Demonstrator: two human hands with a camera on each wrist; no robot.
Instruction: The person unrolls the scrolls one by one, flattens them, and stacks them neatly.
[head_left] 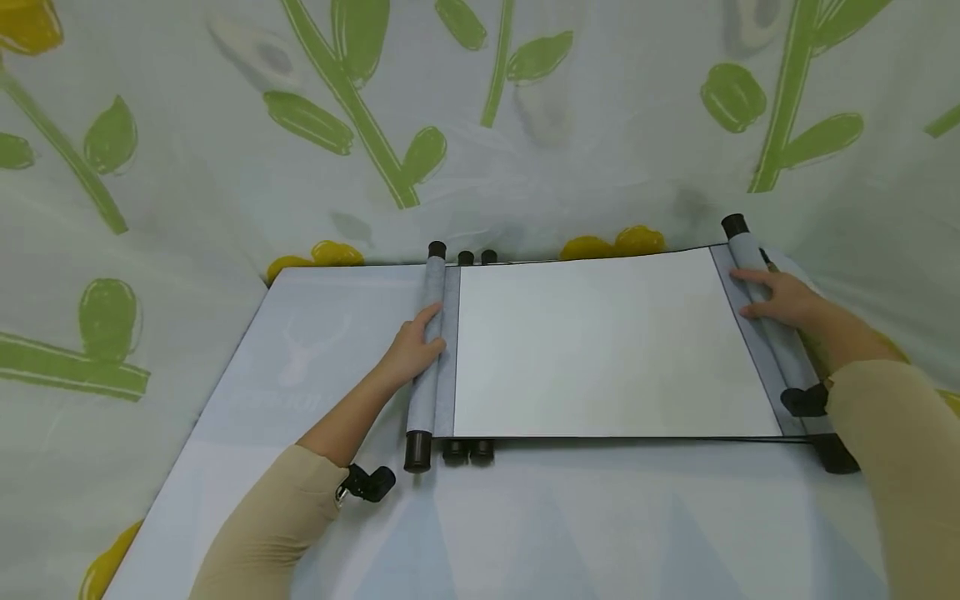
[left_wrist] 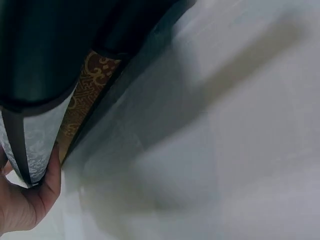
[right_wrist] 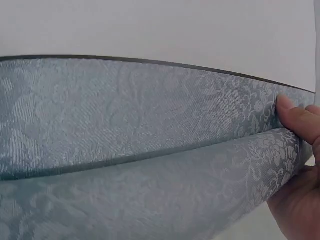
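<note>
A scroll lies partly unrolled on the table, its blank white sheet (head_left: 607, 350) edged with grey-blue brocade. At its left end my left hand (head_left: 411, 354) grips the rolled part (head_left: 424, 392), thumb and fingers around it. In the left wrist view, this hand (left_wrist: 30, 195) holds the patterned roll beside a gold-brown brocade roll (left_wrist: 90, 85). My right hand (head_left: 783, 300) holds the right roll (head_left: 780, 350), which stands slanted. In the right wrist view, the thumb of that hand (right_wrist: 302, 122) lies over the brocade border (right_wrist: 150, 100), with fingers below the roll (right_wrist: 175, 185).
Black end knobs (head_left: 482, 452) of two more rolls stick out beneath the scroll near its left end. The pale table (head_left: 525, 517) extends in front and to the left (head_left: 300, 375). A curtain (head_left: 630, 150) with green leaves and yellow flowers hangs behind.
</note>
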